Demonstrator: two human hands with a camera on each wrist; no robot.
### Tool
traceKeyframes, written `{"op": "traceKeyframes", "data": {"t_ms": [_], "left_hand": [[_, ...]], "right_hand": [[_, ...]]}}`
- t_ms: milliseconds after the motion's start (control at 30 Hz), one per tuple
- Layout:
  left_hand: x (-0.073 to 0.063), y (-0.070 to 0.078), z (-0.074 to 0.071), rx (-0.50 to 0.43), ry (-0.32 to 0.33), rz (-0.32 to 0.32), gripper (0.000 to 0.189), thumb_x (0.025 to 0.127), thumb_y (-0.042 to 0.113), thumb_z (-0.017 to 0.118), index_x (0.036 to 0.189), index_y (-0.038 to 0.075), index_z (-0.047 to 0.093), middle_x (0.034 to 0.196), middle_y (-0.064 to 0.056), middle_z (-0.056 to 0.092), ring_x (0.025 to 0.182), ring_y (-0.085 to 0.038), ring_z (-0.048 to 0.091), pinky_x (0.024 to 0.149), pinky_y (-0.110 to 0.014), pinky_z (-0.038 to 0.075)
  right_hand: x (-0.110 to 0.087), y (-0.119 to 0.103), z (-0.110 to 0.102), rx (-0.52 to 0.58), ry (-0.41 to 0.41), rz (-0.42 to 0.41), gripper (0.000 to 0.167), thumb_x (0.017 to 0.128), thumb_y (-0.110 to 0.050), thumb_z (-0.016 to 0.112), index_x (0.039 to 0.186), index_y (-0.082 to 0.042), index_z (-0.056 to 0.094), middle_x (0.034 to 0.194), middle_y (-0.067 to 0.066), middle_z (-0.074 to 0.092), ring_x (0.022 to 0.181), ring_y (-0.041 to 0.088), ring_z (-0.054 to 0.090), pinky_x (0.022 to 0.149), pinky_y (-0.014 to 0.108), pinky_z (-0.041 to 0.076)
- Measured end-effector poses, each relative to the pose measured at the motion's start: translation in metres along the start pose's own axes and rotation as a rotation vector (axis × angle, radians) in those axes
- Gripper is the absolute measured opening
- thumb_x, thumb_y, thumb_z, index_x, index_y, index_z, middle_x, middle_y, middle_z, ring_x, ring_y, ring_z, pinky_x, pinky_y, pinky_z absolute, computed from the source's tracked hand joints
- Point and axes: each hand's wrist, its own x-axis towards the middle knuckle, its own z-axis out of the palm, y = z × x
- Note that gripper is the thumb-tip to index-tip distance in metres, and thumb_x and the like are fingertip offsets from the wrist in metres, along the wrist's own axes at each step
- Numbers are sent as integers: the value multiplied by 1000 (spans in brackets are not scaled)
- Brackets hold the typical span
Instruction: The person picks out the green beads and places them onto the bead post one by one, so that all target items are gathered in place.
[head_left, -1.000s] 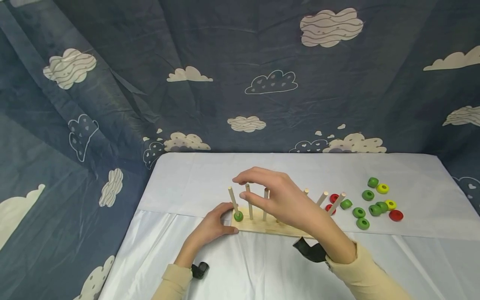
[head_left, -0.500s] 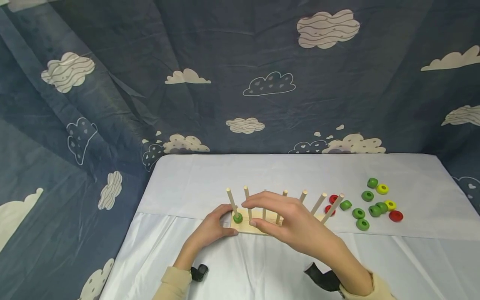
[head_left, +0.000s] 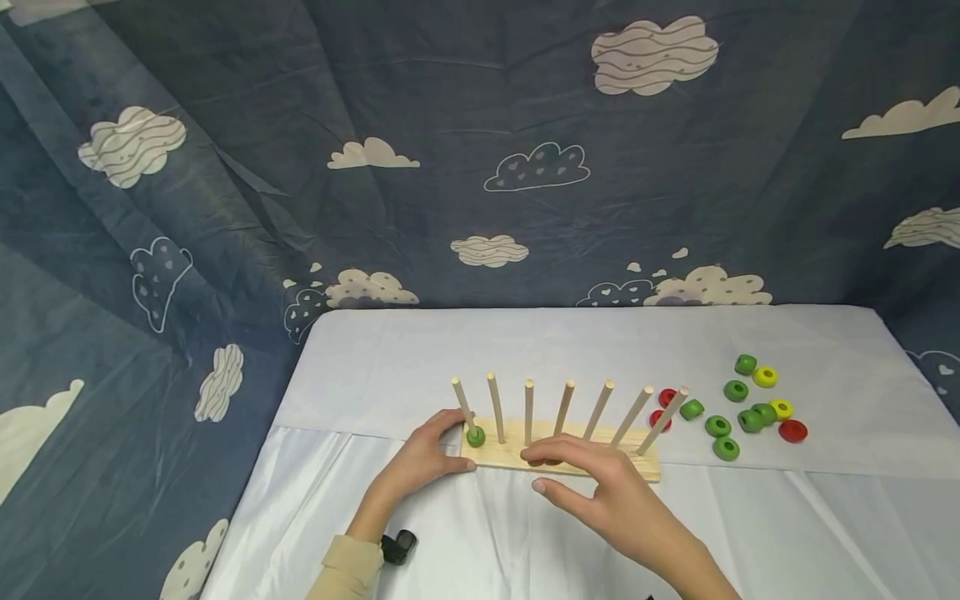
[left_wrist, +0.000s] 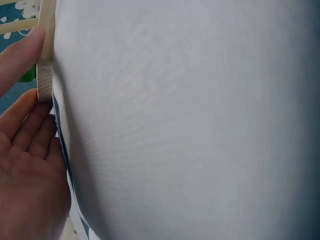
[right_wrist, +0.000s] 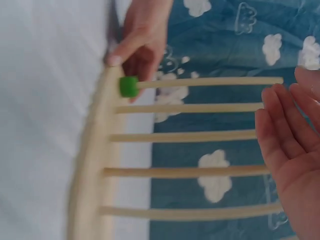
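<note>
A wooden peg board (head_left: 510, 454) with a row of several upright pegs stands on the white cloth. One green bead (head_left: 476, 437) sits at the foot of its leftmost peg. My left hand (head_left: 420, 454) grips the board's left end, thumb at the front corner and fingers behind; in the left wrist view the thumb (left_wrist: 30, 50) lies against the wood. My right hand (head_left: 603, 492) hovers in front of the board's middle and right part, fingers loosely bent and apart from the thumb, holding nothing. In the right wrist view its fingers (right_wrist: 285, 125) overlap the peg tips.
Right of the board lie several loose green beads (head_left: 717, 426), two yellow beads (head_left: 765, 377) and a few red beads (head_left: 792, 431). Two of the red ones lie close behind the rightmost pegs. A dark curtain with clouds (head_left: 480, 167) hangs behind the table.
My right hand has come down and back toward me from over the pegs, uncovering them. The left hand keeps its place on the board, and the green bead stays on the leftmost peg.
</note>
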Motion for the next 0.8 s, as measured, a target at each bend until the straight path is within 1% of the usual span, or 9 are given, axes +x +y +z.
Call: {"op": "traceKeyframes", "data": {"t_ms": [100,233,367,433,533,633,667,800], "left_hand": [[0,1,0,5,6,4,73,77,31,85,141,20,53,142,5,50,140,-25,36,113,-49,30],[0,1,0,12,10,-1,73,76,30,85,141,19,53,143,3,50,140,-26,36,113,-49,30],[0,2,1,19,5,-16,73,77,29,85,141,20,52,143,5,49,140,-23,35,114,-47,29],[0,2,1,19,6,-16,73,77,29,86,141,20,52,143,5,49,140,-23,35,114,-46,29],[-1,2,1,22,6,-14,73,77,30,85,141,21,52,142,6,50,140,-23,36,114,-46,29],[-1,3,1,20,5,-13,73,77,29,85,141,21,52,142,6,50,140,-22,36,114,-46,28],[-1,3,1,19,5,-10,73,77,29,85,141,20,52,142,6,50,140,-22,36,114,-46,28],[-1,3,1,17,5,-3,73,77,28,85,141,20,52,142,5,50,140,-23,35,114,-47,28]], "right_hand": [[-13,7,2,-17,28,72,34,89,-14,75,118,-29,67,113,-13,67,101,9,64,83,33,56],[-29,16,2,-42,71,165,32,88,-15,76,115,-30,68,109,-14,67,98,7,64,85,30,55],[-43,28,0,-68,126,186,29,87,-13,76,114,-23,69,107,-13,68,96,8,64,85,22,52],[-50,34,-1,-88,153,190,31,86,-10,76,115,-22,69,106,-13,67,94,9,64,85,18,51],[-61,42,-3,-118,184,245,36,84,-6,78,115,-21,69,106,-13,68,93,10,65,85,14,48],[-70,49,-8,-152,202,310,37,82,-3,78,115,-19,69,105,-13,68,93,10,66,84,17,51],[-73,51,-9,-178,200,345,37,82,-4,79,115,-19,69,105,-14,67,93,10,65,83,19,52],[-84,62,-16,-271,206,430,39,81,-3,79,115,-20,69,104,-15,67,90,10,64,80,31,56]]}}
